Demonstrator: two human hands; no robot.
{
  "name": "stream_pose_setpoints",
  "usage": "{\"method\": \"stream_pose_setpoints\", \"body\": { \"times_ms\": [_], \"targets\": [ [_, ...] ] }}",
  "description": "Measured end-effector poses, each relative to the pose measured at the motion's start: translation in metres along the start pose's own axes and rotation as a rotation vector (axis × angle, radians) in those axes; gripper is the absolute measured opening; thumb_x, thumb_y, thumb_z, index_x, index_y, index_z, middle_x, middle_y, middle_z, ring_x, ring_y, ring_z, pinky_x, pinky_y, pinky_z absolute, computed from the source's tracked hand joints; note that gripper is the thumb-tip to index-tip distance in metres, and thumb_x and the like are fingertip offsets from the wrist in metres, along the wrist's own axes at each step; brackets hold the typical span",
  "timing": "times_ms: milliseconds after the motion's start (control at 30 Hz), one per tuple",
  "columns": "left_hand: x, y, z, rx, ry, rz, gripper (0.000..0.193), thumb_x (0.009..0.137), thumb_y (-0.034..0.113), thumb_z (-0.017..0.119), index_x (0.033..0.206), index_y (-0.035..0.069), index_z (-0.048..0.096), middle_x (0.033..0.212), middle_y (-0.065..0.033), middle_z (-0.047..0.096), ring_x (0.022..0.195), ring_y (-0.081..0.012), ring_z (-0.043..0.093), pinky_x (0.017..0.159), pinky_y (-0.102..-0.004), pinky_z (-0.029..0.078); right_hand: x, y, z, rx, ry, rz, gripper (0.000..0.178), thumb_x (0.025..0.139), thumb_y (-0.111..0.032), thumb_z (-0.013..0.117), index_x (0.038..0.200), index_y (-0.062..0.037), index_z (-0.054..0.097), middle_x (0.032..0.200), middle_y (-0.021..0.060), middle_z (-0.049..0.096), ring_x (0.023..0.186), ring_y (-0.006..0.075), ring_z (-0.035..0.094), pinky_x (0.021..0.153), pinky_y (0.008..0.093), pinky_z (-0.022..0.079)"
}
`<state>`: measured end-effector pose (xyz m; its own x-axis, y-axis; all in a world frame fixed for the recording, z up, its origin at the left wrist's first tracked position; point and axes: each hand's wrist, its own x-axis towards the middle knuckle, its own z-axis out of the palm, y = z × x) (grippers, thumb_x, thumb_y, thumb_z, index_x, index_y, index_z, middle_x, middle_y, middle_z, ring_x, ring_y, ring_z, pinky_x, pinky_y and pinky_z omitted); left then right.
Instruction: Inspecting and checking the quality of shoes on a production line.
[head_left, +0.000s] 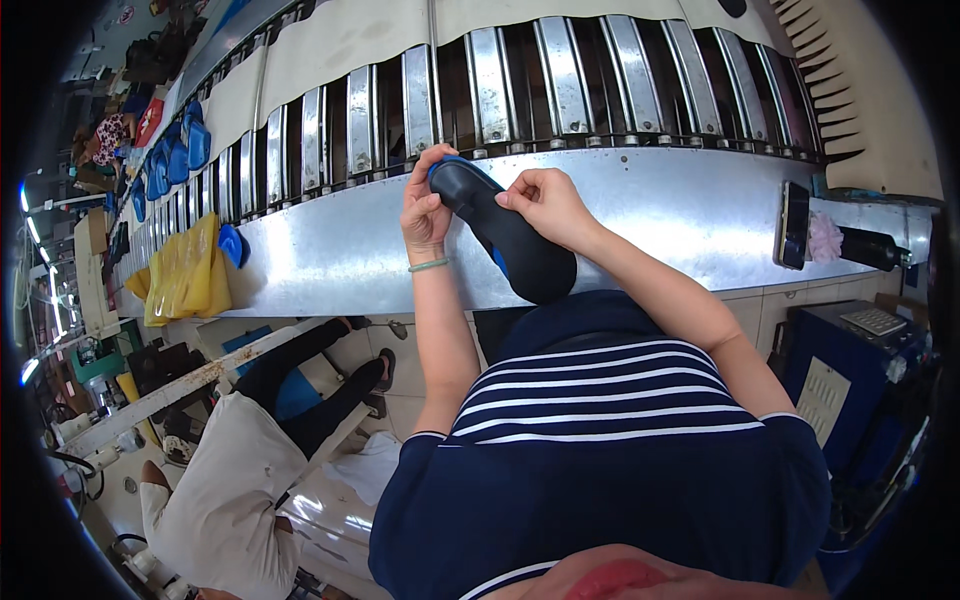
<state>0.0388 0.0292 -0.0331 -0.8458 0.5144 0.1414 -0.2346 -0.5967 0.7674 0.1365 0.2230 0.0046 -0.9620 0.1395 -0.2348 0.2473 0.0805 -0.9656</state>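
Observation:
A black shoe point(520, 245), with blue showing at its far end and along its left side, is held tilted over the metal ledge near my body. My left hand point(425, 208) wraps round the far end, thumb on the near side and fingers behind. On the shoe's right side, my right hand point(552, 207) has thumb and forefinger closed in a pinch at the black surface. Whatever thin edge or thread may lie between those fingertips is too small to make out. The shoe's underside is hidden.
Beyond the metal ledge point(330, 250) runs a conveyor of metal slats point(560, 75). Yellow sheets point(185, 270) and blue shoe-shaped pieces point(190, 140) are at left. A phone point(792, 225) and black bottle point(870, 248) lie at right. Another person point(230, 480) sits at lower left.

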Motion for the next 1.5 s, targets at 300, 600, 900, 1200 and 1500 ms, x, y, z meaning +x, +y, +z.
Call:
{"method": "stream_pose_setpoints", "body": {
  "times_ms": [300,600,900,1200,1500],
  "targets": [
    [0.003,-0.004,0.001,0.032,0.02,0.015,0.065,0.066,0.012,0.073,0.126,-0.004,0.056,0.128,-0.0182,0.051,0.115,-0.027,0.055,0.105,-0.0374,0.043,0.003,0.004,-0.004,-0.016,-0.001,-0.004,0.022,0.081,-0.018,0.075,0.078,0.0033,0.069,0.064,0.0117,0.065,0.057,0.0171,0.06,0.057,0.0314,0.048],
    [0.002,-0.007,0.006,0.004,0.036,0.039,0.062,0.067,0.009,0.07,0.126,-0.005,0.057,0.127,-0.0194,0.051,0.113,-0.0278,0.056,0.102,-0.0378,0.045,0.005,0.001,-0.005,-0.061,-0.01,0.011,0.022,0.08,-0.016,0.075,0.07,0.0017,0.067,0.061,0.0137,0.063,0.055,0.0203,0.06,0.057,0.0346,0.047],
    [0.003,-0.011,0.006,0.014,0.027,0.052,0.062,0.067,0.01,0.07,0.126,-0.004,0.058,0.125,-0.0192,0.052,0.113,-0.0275,0.057,0.102,-0.038,0.046,0.006,0.005,-0.007,-0.044,-0.009,0.016,0.021,0.079,-0.015,0.074,0.069,0.002,0.067,0.063,0.0148,0.065,0.057,0.0218,0.062,0.059,0.0357,0.049],
    [0.002,-0.013,0.003,0.033,0.01,0.053,0.065,0.069,0.011,0.07,0.13,-0.004,0.055,0.13,-0.0227,0.049,0.116,-0.0315,0.055,0.103,-0.0411,0.046,0.0,-0.007,-0.011,-0.177,-0.007,-0.057,0.024,0.082,-0.016,0.071,0.066,0.0011,0.064,0.064,0.0204,0.063,0.063,0.0329,0.065,0.064,0.041,0.05],
    [0.003,-0.013,0.013,0.038,0.054,0.059,0.063,0.065,0.01,0.069,0.125,-0.006,0.057,0.124,-0.0189,0.053,0.112,-0.0271,0.057,0.102,-0.0369,0.046,0.003,-0.004,-0.012,-0.186,-0.027,-0.037,0.027,0.083,-0.016,0.07,0.064,0.0017,0.062,0.064,0.022,0.062,0.065,0.0353,0.064,0.066,0.0424,0.05]
  ]
}}
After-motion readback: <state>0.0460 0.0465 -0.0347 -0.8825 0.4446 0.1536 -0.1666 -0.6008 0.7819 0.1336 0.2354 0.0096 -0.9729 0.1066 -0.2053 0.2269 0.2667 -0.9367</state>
